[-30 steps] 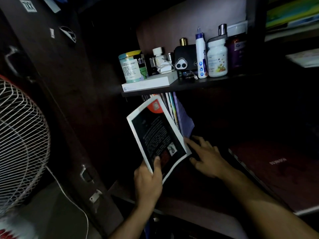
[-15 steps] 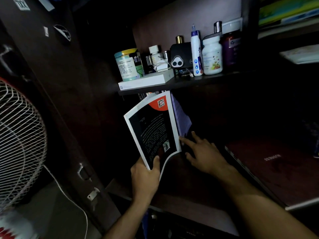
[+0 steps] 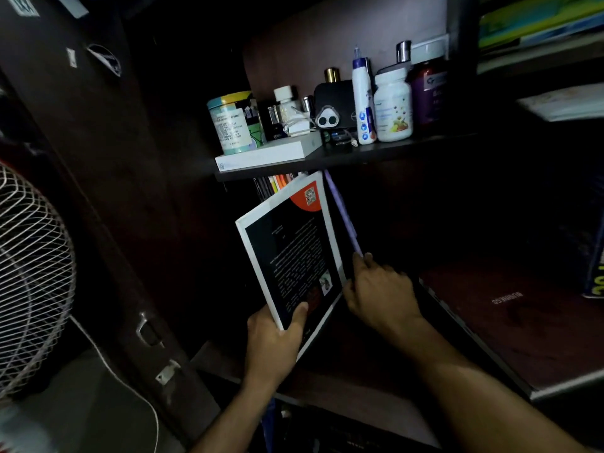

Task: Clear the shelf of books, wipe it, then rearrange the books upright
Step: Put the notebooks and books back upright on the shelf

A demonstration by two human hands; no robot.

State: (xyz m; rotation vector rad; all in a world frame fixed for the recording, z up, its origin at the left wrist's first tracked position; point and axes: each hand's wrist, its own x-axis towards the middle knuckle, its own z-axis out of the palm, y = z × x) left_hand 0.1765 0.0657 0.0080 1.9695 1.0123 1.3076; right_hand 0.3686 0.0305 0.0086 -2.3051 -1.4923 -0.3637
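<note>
The left hand (image 3: 273, 346) is gripping a black book (image 3: 294, 253) with a white border by its lower corner, thumb lying on the cover, and is holding it tilted, its top edge reaching up to just under the upper shelf (image 3: 392, 148). The right hand (image 3: 380, 294), at 3 o'clock of the book, is touching its right edge and the purple book (image 3: 343, 220) leaning just behind it; its fingers are loosely bent, and whether they are pinching anything I cannot tell. More books (image 3: 277, 184) are standing at 12 o'clock of the black one, mostly hidden. A maroon book (image 3: 510, 322) is lying flat on the lower shelf (image 3: 359, 380) at 3 o'clock of the right hand. Bottles (image 3: 392, 106) and a white box (image 3: 271, 155) are sitting on the upper shelf. A fan (image 3: 29, 279) is standing at 9 o'clock
</note>
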